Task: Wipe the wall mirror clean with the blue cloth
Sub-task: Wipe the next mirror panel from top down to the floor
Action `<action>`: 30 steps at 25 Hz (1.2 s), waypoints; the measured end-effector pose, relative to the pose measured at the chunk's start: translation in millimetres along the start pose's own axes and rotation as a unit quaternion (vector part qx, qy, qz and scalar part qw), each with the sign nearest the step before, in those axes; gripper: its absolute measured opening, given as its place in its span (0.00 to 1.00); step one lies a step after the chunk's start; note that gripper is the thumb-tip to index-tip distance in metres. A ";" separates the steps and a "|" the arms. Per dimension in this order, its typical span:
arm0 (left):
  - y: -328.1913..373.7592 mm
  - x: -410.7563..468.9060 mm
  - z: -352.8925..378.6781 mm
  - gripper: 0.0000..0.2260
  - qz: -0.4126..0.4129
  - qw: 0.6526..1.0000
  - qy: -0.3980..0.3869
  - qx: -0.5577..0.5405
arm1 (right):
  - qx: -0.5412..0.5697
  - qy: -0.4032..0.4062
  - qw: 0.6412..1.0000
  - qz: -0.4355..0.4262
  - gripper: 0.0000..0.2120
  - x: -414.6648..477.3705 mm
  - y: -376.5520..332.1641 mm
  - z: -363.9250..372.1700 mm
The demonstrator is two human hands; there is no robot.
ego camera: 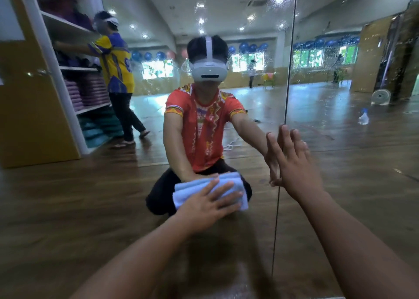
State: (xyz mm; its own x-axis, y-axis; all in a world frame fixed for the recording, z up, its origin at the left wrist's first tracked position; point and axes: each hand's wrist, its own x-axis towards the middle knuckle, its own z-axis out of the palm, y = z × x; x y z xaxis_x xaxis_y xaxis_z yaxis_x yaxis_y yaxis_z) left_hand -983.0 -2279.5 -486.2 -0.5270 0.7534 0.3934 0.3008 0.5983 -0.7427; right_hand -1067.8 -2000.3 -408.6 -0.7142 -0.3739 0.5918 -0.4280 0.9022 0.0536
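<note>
Your cloth [192,188], a soft pale-blue pad folded in layers, lay flat against the mirror [340,144] low down, its long axis running left to right and rising slightly to the right. Your left hand [208,202] pressed on it with fingers straight and spread. Your right hand [294,165] rested flat-palmed on the smooth glass, fingers straight and close together, just beside the vertical seam [288,90] joining the 2 panels. Droplets [340,41] speckled the glass higher up.

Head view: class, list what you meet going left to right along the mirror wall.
White shelves of purple mats → folded light-blue cloth pressed by the left hand → right hand flat on the mirror → reflected clear spray bottle → reflected white round fan.
</note>
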 end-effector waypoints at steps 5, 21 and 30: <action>-28.6 5.8 -18.4 0.31 0.022 0.999 -0.001 0.037 | -0.001 0.014 1.000 0.004 0.76 -0.5 0.4 1.4; -18.9 90.1 -8.1 0.24 -0.106 0.984 0.146 -0.003 | -0.010 0.094 0.995 -0.017 0.76 -61.7 38.4 75.0; 39.0 31.2 28.4 0.26 0.135 0.988 -0.066 0.013 | -0.034 0.159 0.986 -0.035 0.66 -53.6 44.2 97.3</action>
State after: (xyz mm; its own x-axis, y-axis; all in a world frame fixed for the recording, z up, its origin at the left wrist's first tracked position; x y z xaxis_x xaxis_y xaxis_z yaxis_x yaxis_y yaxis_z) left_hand -1010.3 -2240.4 -518.2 -0.5296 0.8417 0.1052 0.4254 0.3708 -0.8255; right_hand -1102.3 -1961.3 -516.2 -0.4693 -0.3597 0.8064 -0.4245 0.8927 0.1512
